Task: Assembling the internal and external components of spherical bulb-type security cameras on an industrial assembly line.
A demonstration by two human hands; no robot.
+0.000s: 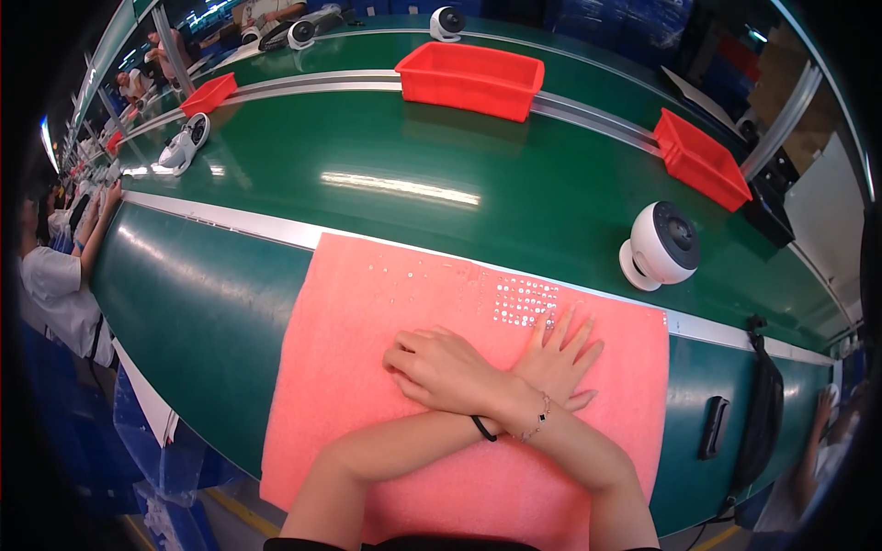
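Pink foam mat (367, 386) is lying across the near edge of the green bench, and both forearms are coming in over it from below, crossing at the wrists; the right hand (443, 369) is resting on the mat toward the left, fingers loosely curled and grasping nothing; the left hand (560, 360) is lying flat under it toward the right, fingers spread and pointing away, also empty. A beaded bracelet (540, 419) and a black hair tie (483, 428) are sitting at the crossed wrists.

Just beyond the left fingertips, rows of tiny shiny parts (524, 299) are lying on the far part of the mat, apart from both hands; whether they are screws is too small to tell. As I judge it, nothing is being worked at this moment: no piece is on the mat before the hands, and the small parts are lying in their rows unpicked.

Farther out, a white round device (660, 246) with a dark lens face is standing on the green conveyor belt (395, 147), near the mat's far right corner but well clear of the hands; a black pouch (763, 404) is hanging at the bench edge on the right. Beyond the belt's metal rail, red bins (470, 81) are sitting in a line; more white devices and co-workers are showing at the far left.
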